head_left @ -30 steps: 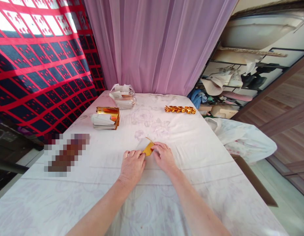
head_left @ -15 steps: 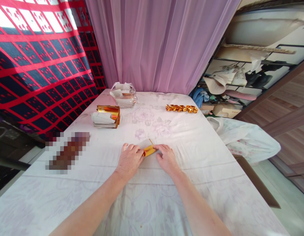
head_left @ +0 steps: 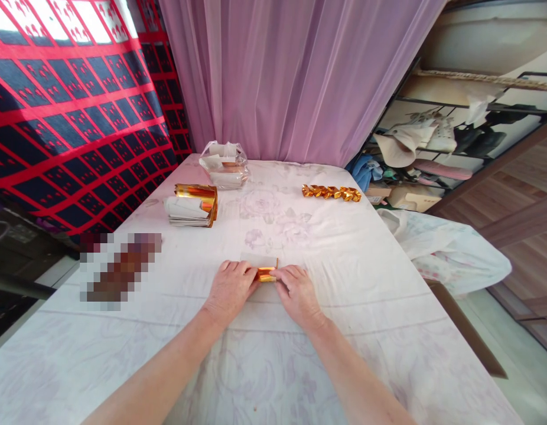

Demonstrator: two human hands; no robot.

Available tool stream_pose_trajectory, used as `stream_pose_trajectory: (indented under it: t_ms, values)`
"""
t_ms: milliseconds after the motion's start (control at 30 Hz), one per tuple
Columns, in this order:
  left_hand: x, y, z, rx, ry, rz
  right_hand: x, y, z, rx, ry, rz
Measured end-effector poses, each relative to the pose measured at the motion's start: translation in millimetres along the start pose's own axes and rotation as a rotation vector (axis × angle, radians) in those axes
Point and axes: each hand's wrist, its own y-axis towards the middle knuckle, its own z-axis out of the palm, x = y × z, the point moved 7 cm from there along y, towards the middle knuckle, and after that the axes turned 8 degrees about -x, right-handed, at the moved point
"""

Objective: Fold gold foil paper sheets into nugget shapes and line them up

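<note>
Left hand (head_left: 230,286) and right hand (head_left: 295,288) pinched opposite ends of the gold paper (head_left: 267,274); its long axis ran left-right between them.

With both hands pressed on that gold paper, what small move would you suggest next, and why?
Probably run the fingertips along the fold to crease it: the left hand and right hand pinch the gold paper flat on the tablecloth, only partly folded.

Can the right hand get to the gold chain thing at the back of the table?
Probably yes. The right hand is pressing the gold foil paper, but only bare tablecloth lies between it and the folded gold chain. It looks like a long stretch.
</note>
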Motion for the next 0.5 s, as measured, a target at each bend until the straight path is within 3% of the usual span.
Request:
stream_pose_trajectory:
  t_ms: [200, 367, 500]
  values:
    - [6.3, 0.4, 1.8, -0.023, -0.023, 0.094, 10.9, 8.3, -4.5, 0.07, -0.182, -0.186]
    - [8.9, -1.2, 0.5, -0.004, -0.063, 0.117, 24.2, 10.0, -5.3, 0.153, -0.102, -0.364]
    - [3.4, -11.4, -0.6, -0.06, -0.13, 0.182, 27.7, 9.5, -2.2, 0.23, -0.1, -0.413]
